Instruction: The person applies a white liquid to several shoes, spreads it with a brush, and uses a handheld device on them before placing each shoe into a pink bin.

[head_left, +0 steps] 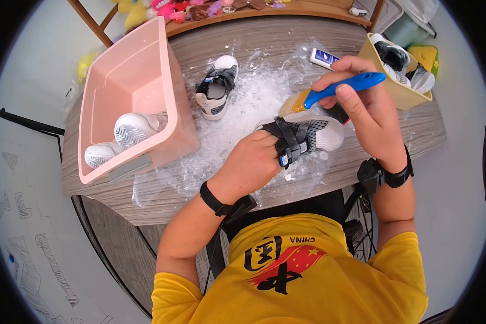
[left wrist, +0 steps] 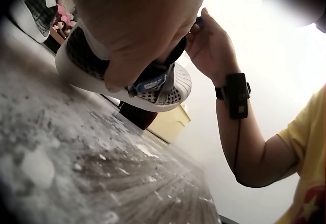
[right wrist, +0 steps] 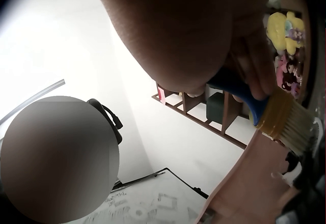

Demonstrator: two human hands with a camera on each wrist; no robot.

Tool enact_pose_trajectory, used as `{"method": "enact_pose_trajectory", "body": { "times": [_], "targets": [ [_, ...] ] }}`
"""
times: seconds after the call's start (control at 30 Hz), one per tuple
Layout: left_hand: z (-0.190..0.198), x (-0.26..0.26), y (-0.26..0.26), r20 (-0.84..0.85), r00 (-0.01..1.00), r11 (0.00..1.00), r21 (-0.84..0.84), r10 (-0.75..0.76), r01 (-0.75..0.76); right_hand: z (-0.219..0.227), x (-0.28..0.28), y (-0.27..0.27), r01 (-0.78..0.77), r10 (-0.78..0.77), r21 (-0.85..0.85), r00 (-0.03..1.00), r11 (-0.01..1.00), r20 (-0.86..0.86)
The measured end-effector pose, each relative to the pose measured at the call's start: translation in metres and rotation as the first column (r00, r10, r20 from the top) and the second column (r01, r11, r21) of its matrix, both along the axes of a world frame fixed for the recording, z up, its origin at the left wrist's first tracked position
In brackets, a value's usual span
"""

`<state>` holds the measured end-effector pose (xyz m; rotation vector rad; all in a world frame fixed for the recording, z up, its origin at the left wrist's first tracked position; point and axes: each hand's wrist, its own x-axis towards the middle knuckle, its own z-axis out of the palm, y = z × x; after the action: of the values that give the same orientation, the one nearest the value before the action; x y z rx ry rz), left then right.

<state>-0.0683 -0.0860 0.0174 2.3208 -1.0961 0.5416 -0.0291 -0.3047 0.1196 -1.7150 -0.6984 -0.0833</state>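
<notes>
My left hand (head_left: 251,164) grips a black-and-white strapped shoe (head_left: 329,135) at its ankle opening, with the toe pointing right. In the left wrist view the thumb lies on the shoe's side, and the shoe (left wrist: 175,84) is tilted over the table. My right hand (head_left: 378,124) holds a brush by its blue handle (head_left: 370,81). Its pale bristles (right wrist: 298,127) point down to the left, right at the shoe's straps in the head view. The matching shoe (head_left: 227,70) stands behind, left of the hands. White foam (head_left: 254,92) spreads over clear plastic around both shoes.
A pink tub (head_left: 170,92) at left holds white shoes (head_left: 132,131). At right, a yellow basket (head_left: 416,100) contains more shoes. A white-and-blue bottle (head_left: 321,58) lies near the back, and a shelf of plush toys (head_left: 200,11) stands beyond the table (head_left: 119,202).
</notes>
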Motion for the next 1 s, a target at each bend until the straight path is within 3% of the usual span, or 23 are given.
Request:
{"method": "enact_pose_trajectory", "body": {
  "times": [0.17,0.27,0.37,0.67,0.77,0.83,0.93,1.0],
  "targets": [
    [0.004,0.001,-0.002,0.015,1.0,0.998,-0.062,0.003,-0.002,-0.006,-0.001,0.0,-0.145,0.146,-0.104,0.989,0.984,0.008],
    [0.005,-0.001,0.0,-0.025,1.0,1.0,-0.024,0.005,-0.006,-0.002,-0.003,0.0,-0.143,0.139,-0.152,0.99,0.978,-0.039],
    [0.004,-0.001,0.001,-0.007,1.0,1.0,0.03,-0.004,0.005,0.002,-0.004,-0.002,-0.054,0.037,-0.204,0.996,0.978,-0.085],
    [-0.002,0.0,-0.001,0.064,0.996,0.996,0.06,-0.065,0.061,0.02,-0.007,-0.01,0.204,-0.201,-0.303,0.979,0.931,0.042],
    [-0.003,0.0,0.0,0.008,0.999,0.995,0.09,-0.032,0.031,0.03,-0.009,-0.01,0.243,-0.231,-0.286,0.97,0.927,0.075],
    [0.003,-0.003,0.006,-0.062,0.998,0.983,0.184,0.007,0.005,0.027,-0.01,-0.007,0.238,-0.218,-0.153,0.966,0.959,0.138],
    [0.003,-0.001,0.006,-0.022,1.0,0.99,0.137,-0.018,0.021,0.019,-0.007,-0.003,0.165,-0.179,0.082,0.964,0.983,0.197],
    [-0.002,0.002,0.004,0.012,1.0,0.998,0.063,-0.006,0.005,0.016,-0.007,-0.008,0.114,-0.124,0.07,0.977,0.991,0.173]
  ]
}}
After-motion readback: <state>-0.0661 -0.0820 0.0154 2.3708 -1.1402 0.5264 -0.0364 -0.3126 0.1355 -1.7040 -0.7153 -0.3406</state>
